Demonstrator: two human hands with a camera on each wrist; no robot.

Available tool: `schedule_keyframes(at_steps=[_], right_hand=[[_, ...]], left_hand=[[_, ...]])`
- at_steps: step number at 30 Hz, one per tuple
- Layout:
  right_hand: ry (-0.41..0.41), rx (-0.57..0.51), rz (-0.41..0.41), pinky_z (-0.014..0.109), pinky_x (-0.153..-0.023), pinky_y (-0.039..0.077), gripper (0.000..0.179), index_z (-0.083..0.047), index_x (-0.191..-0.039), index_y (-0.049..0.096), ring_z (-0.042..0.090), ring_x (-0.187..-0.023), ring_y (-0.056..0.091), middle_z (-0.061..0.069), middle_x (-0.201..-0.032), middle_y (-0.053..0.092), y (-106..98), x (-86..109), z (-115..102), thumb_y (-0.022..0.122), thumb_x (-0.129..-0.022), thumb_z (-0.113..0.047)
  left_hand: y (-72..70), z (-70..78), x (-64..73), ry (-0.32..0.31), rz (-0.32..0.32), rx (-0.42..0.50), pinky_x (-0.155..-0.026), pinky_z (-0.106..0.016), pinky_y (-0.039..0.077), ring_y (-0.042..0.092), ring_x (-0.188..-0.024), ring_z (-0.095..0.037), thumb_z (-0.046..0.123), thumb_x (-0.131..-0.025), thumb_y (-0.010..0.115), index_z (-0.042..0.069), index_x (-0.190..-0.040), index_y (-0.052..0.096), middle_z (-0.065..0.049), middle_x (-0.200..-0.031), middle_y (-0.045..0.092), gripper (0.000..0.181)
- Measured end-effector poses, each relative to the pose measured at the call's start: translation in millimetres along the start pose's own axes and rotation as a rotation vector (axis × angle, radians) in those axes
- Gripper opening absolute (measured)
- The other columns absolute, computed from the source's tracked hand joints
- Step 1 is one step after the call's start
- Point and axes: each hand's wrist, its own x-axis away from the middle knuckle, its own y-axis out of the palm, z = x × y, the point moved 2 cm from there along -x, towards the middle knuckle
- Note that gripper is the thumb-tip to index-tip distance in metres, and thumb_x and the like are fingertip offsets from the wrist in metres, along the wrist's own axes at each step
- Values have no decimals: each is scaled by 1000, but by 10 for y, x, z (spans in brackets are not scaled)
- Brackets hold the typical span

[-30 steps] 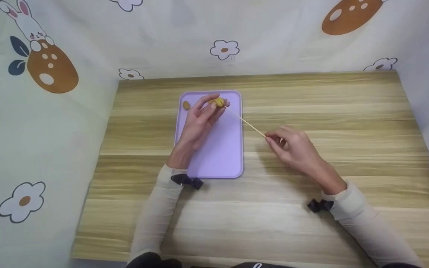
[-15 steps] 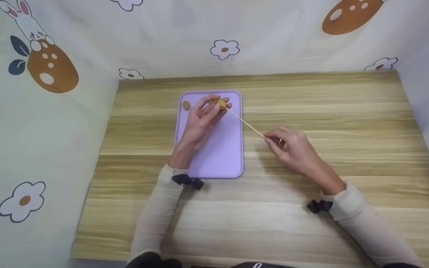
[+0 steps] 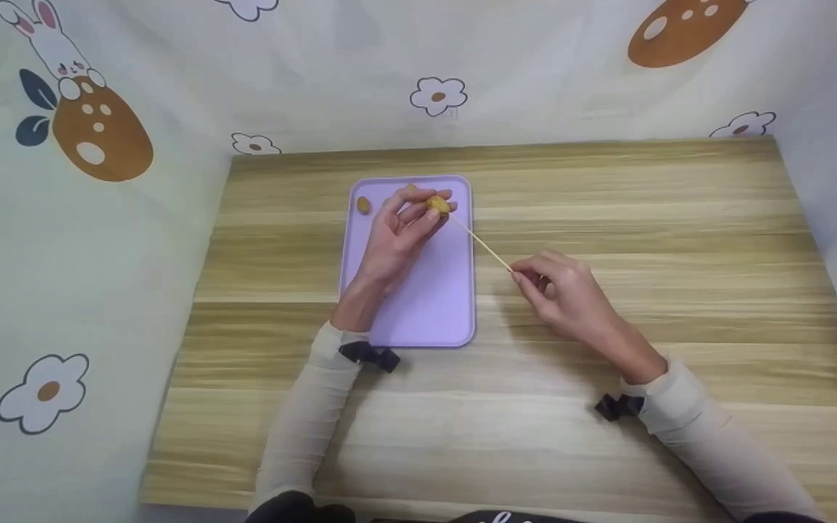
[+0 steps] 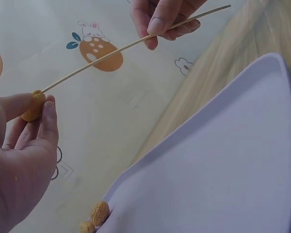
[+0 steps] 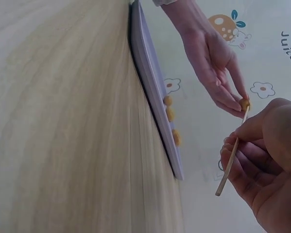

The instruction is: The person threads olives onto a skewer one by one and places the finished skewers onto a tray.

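Over the far end of the lilac tray (image 3: 426, 290), my left hand (image 3: 393, 240) pinches a wrinkled golden-brown date (image 3: 438, 205) between thumb and fingertips. My right hand (image 3: 564, 290) is to the right of the tray, pinching a thin bamboo skewer (image 3: 489, 250) between thumb and index finger. In the left wrist view, the skewer's far end meets the top of the held date (image 4: 33, 107); how deep it goes is hidden. Its other end sticks out past the right fingers, as the right wrist view also shows.
Several similar dates (image 5: 170, 114) lie along the tray's far edge, one of them (image 3: 363, 205) in the left corner. Wood-patterned table (image 3: 651, 218) surrounds the tray. A printed cloth wall (image 3: 535, 73) rises behind and at the left.
My left hand has shifted slightly right with the date, uncovering another date at the tray's back edge. My right hand has moved slightly left, still pinching the skewer.
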Motion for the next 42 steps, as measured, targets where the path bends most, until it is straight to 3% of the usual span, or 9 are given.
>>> schedule_keyframes(at_steps=[2, 6, 13, 19, 23, 29, 35, 42], right_hand=[[-5, -6, 9, 14, -62, 56, 8, 1, -104, 81, 9, -74, 66, 5, -86, 74, 9, 2, -8, 77, -99, -3], [-6, -22, 19, 11, -63, 55, 8, 2, -104, 81, 9, -74, 66, 6, -86, 74, 15, 2, -15, 76, -100, -3], [15, -35, 34, 13, -63, 55, 8, 0, -106, 81, 9, -75, 65, 4, -86, 73, 7, 6, 13, 76, -101, -4], [64, -63, 26, 19, -66, 64, 14, -2, -112, 82, 13, -77, 71, 6, -91, 78, 10, -29, 70, 77, -102, -10], [116, -56, 33, 24, -66, 67, 15, -2, -112, 83, 15, -77, 74, 7, -91, 79, -7, -34, 123, 79, -100, -11], [163, -50, 54, 10, -69, 60, 13, -3, -111, 83, 14, -80, 72, 6, -91, 80, -69, -27, 173, 77, -102, -10], [149, -66, 43, 6, -71, 59, 13, -3, -111, 83, 14, -80, 72, 6, -90, 79, -95, -36, 198, 79, -100, -8], [115, -12, 83, 6, -68, 54, 10, -2, -107, 84, 13, -77, 70, 7, -88, 79, -117, -32, 181, 79, -99, -6]], left_hand=[[18, -10, 9, -2, -3, -12, -123, -44, 53, 72, -126, -28, -8, -104, 64, 8, -124, 66, -27, -142, 67, 25], [47, -28, 27, -11, 1, -15, -121, -44, 54, 72, -126, -29, -7, -103, 66, 8, -123, 66, -29, -143, 66, 25], [56, -42, 30, -26, 16, -35, -116, -42, 58, 75, -121, -27, -8, -101, 69, 6, -121, 67, -19, -132, 75, 25], [43, -16, 14, 23, 94, -69, -113, -42, 61, 76, -118, -27, -8, -99, 72, 2, -121, 68, -21, -129, 75, 25], [-10, 16, -8, 61, 160, -27, -115, -45, 60, 76, -118, -28, -8, -99, 72, 1, -123, 66, -22, -129, 73, 26], [-112, 110, -32, 114, 233, 33, -117, -48, 58, 75, -116, -28, -8, -100, 71, -1, -127, 63, -26, -132, 71, 28], [-158, 151, -24, 125, 258, 40, -121, -42, 55, 71, -128, -30, -3, -101, 72, -2, -132, 61, -35, -145, 61, 33], [-149, 120, -13, 134, 295, -12, -123, -44, 53, 70, -127, -26, 3, -101, 75, 0, -134, 63, -24, -140, 66, 35]])
